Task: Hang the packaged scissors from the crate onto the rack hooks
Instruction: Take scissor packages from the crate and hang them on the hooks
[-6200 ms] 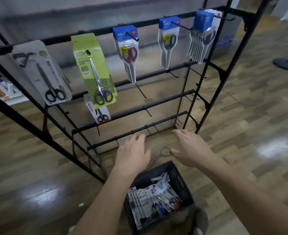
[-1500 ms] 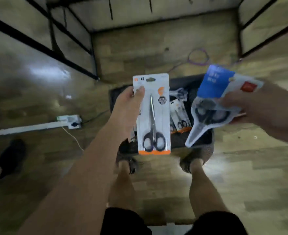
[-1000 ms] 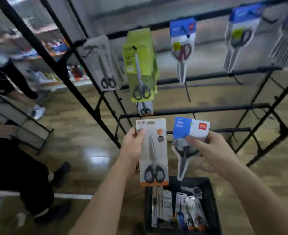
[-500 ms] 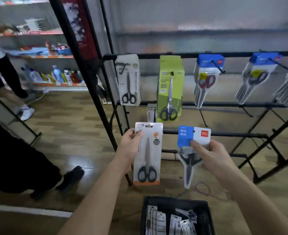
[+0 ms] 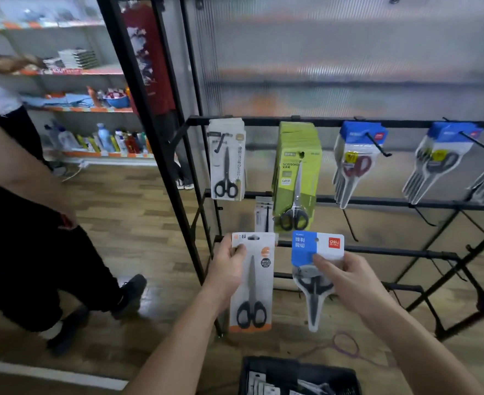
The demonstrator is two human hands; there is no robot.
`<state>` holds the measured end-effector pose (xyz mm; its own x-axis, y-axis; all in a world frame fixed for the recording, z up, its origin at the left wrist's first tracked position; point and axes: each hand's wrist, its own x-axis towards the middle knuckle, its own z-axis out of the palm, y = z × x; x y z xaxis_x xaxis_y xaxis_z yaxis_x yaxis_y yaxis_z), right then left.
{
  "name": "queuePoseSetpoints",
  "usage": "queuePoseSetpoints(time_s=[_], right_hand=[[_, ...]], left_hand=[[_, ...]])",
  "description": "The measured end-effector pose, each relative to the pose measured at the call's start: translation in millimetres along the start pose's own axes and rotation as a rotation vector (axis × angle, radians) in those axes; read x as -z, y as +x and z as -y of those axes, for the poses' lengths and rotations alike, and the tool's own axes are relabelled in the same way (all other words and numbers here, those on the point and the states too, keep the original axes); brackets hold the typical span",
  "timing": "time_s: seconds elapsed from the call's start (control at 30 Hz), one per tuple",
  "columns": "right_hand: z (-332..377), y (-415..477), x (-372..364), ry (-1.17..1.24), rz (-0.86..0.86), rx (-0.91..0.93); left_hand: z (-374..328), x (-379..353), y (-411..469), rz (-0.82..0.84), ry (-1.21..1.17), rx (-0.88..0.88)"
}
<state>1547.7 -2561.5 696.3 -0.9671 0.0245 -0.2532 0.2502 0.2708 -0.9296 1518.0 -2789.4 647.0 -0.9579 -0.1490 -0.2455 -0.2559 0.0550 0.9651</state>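
My left hand (image 5: 227, 273) grips a white-and-orange carded pack of black-handled scissors (image 5: 252, 283) by its upper left edge, held upright in front of the rack's lower bars. My right hand (image 5: 346, 280) pinches a blue-topped blister pack of scissors (image 5: 316, 258) beside it. The black wire rack (image 5: 377, 201) stands just beyond, with white (image 5: 227, 161), green (image 5: 296, 175) and blue-topped packs (image 5: 357, 158) hanging on its top-row hooks. The black crate (image 5: 297, 374) with more packs sits on the floor below my hands.
A person in dark trousers (image 5: 35, 238) stands close on the left. Shelves of bottles and goods (image 5: 98, 138) line the back left wall. A purple cord (image 5: 346, 346) lies on the wooden floor by the crate. Bare hooks (image 5: 349, 223) stick out from the rack's second bar.
My view has tilted up from the crate to the rack. Both hands rose slightly with their packs and stay side by side before the lower bars.
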Motion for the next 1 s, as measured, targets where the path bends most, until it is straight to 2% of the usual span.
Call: queuePoseSetpoints(time_s=[0.2, 0.37, 0.63, 0.9, 1.0], right_hand=[[2, 10, -2, 0.014, 0.109, -0.012], [-1, 23, -15, 0.028, 0.096, -0.023], [-15, 37, -33, 0.051, -0.124, -0.117], [-21, 40, -61, 0.128, -0.253, -0.199], [-28, 40, -63, 0.098, -0.276, -0.232]], left_hand=[[-3, 3, -13, -0.064, -0.012, -0.046], [4, 4, 7, -0.052, -0.006, -0.03], [41, 0, 95, 0.076, 0.184, 0.05], [80, -24, 143, 0.203, 0.264, 0.095], [87, -32, 151, 0.204, 0.199, 0.094]])
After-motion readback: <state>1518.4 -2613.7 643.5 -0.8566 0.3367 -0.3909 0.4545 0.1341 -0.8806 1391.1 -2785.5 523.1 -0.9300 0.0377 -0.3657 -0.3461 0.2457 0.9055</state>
